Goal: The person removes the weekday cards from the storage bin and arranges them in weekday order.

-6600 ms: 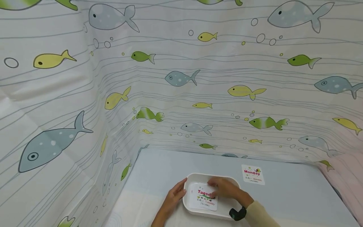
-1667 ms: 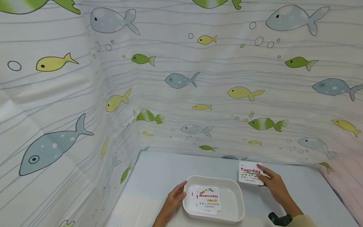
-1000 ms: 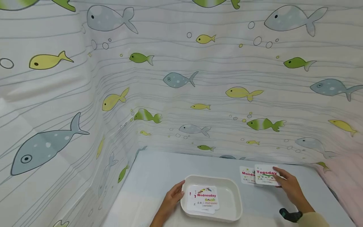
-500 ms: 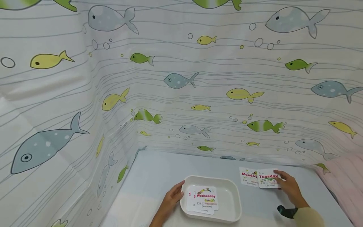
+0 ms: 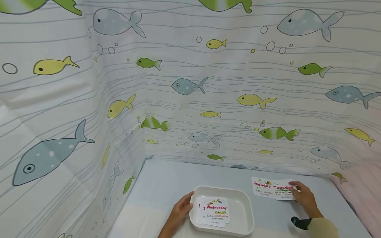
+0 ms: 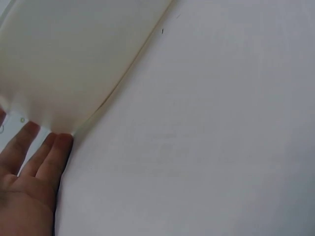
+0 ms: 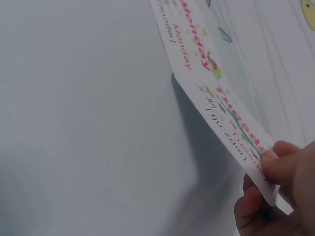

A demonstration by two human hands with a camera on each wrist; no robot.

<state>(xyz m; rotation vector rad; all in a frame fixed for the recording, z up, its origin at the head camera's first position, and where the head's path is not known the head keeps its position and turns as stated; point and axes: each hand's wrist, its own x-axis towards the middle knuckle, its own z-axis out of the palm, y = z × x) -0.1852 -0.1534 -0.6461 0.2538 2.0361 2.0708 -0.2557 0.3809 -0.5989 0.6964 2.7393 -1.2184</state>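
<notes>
My right hand (image 5: pixel 306 199) pinches the right end of the Tuesday card (image 5: pixel 284 191) between thumb and fingers. In the right wrist view the held end of the Tuesday card (image 7: pixel 231 130) is raised and casts a shadow. Its other end meets the Monday card (image 5: pixel 262 187), which lies on the table. My left hand (image 5: pixel 180 210) rests against the left side of a white tray (image 5: pixel 242 211); in the left wrist view its straight fingers (image 6: pixel 54 157) touch the outer wall. Inside the tray lies a stack of cards with the Wednesday card (image 5: pixel 217 211) on top.
A pale blue and white cloth covers the table (image 5: pixel 166 178). Behind and to the left hangs a white fish-print curtain (image 5: pixel 190 99), with a pink cloth part (image 5: pixel 363 188) at the right. A dark wrist strap (image 5: pixel 300 223) sits by the right sleeve.
The Tuesday card went from the tray stack to the right, first over the Monday card, then right of it, edge against edge, its right end tilted up. The left hand stays at the tray.
</notes>
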